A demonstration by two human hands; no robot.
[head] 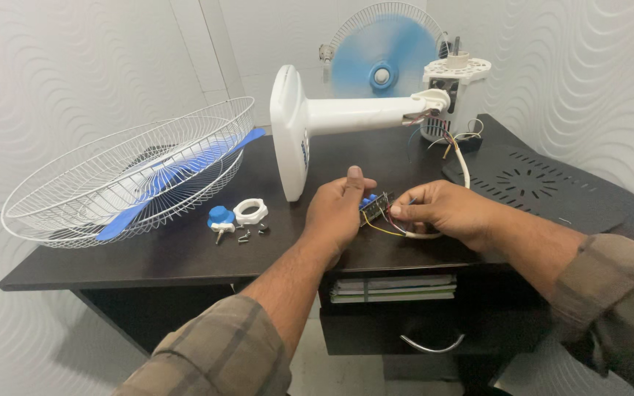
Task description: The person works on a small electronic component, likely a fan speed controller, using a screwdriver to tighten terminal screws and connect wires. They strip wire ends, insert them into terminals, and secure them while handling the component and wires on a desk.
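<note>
Cage [122, 172] of white wire lies at the far left of a dark surface [185, 253], with a blue blade [174, 180] resting inside it. Just right of the cage sit a blue knob [220, 217], a white ring nut [250, 212] and a few small screws [249, 234]. Behind them a white fan base [289, 132] lies on its side, its neck pointing right toward a white motor [455, 92] with loose coloured wires [445, 139] hanging out. A second fan [383, 51] with a blue blade stands at the back wall.

Near the front edge, the left hand [335, 213] is clenched around a small switch block [373, 205] with blue buttons, thumb up. Just to its right, the right hand [445, 213] pinches thin wires that run from the block, fingertips [396, 211] almost touching it. A white cable [464, 165] leads from the hands back to the motor. A black cover [544, 183] with vent slots lies at the right. Books [394, 287] sit on a shelf under the surface, above a drawer [376, 330].
</note>
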